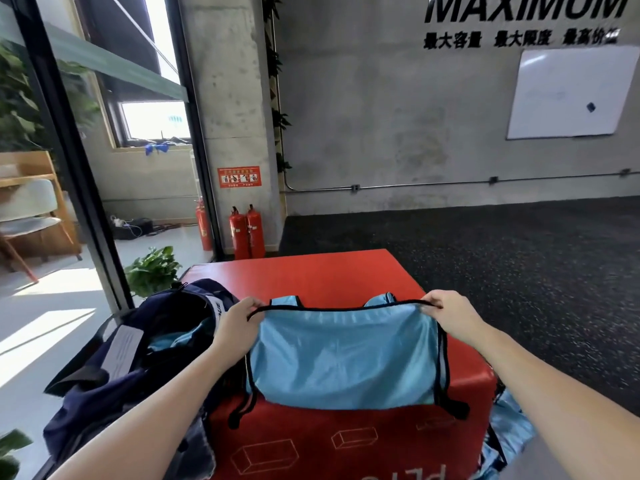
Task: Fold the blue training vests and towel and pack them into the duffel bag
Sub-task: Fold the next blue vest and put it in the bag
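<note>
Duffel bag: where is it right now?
In the head view the navy duffel bag sits open at lower left, against the left side of the red box, just beside the left hand that pinches the blue vest.

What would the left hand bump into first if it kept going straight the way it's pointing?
Probably nothing close. The left hand, pinching the blue vest, points forward over the red box. Its top looks bare ahead; the fire extinguishers stand well beyond. Depth is uncertain.
</note>
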Demonstrator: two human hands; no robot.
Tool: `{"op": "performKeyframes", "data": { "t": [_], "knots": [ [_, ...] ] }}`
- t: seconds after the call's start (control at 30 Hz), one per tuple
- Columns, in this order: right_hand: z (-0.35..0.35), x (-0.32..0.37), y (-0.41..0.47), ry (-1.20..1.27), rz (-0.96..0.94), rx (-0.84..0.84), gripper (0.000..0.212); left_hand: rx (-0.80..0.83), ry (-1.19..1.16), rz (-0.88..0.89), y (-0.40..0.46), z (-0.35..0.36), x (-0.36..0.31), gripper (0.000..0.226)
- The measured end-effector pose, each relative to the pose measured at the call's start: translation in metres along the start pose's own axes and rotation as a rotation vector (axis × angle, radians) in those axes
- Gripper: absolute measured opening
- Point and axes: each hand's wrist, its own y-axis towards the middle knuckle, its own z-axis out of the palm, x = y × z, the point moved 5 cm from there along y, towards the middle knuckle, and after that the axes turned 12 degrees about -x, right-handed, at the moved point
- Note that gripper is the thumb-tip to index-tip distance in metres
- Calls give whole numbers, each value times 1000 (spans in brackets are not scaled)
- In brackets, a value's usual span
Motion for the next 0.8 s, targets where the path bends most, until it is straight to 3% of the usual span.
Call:
{"op": "performKeyframes", "data": {
  "t": [0.33,0.5,0.63,0.8],
  "knots": [
    [84,-54,82,42,122,-7,6,-25,179,-130,77,86,65,20],
    [122,-80,100,50,162,-68,4,44,500,-122,85,143,77,37],
    [142,-90,117,14,151,-51,11,160,446,79,84,201,53,35],
    [163,-94,140,-59,154,-38,26,348,229,145,87,280,13,33]
  ]
}}
